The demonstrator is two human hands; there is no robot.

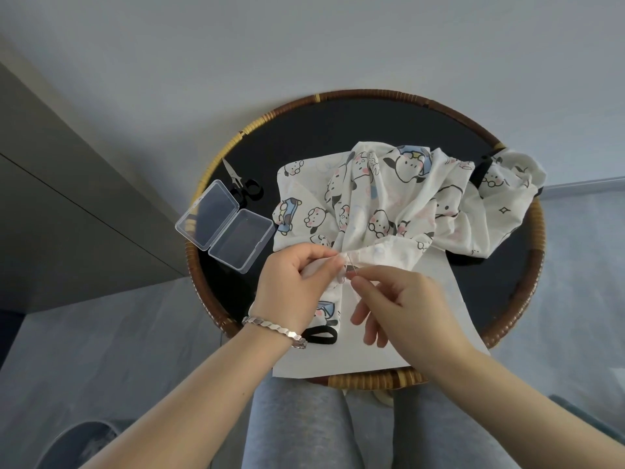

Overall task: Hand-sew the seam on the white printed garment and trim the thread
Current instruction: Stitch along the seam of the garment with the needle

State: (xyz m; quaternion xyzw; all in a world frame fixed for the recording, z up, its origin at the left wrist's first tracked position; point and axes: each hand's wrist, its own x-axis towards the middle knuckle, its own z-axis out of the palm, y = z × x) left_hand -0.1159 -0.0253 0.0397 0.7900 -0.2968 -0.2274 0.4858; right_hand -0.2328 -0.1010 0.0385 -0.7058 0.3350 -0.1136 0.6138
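Fingers of the left hand [297, 282] pinch a gathered fold of the white printed garment [389, 204] at its hem, bunching the cloth so the seam edge stands up taut and reachable. The right hand [402, 299] meets it just beside that pinch, thumb and forefinger pressed together on a thin needle [350, 270] at the fold, its other fingers hanging loose and spread below; any thread is too fine to make out. The garment lies heaped on a round rattan-rimmed table [537, 231], over a white sheet [453, 319], its near edge lifted between the 2 hands. A small pair of scissors [241, 184] and an open clear plastic case [225, 225] sit to the left, well apart from the cloth's seam, likely parked within reach for trimming later. Stitching looks under way, trimming not yet done.
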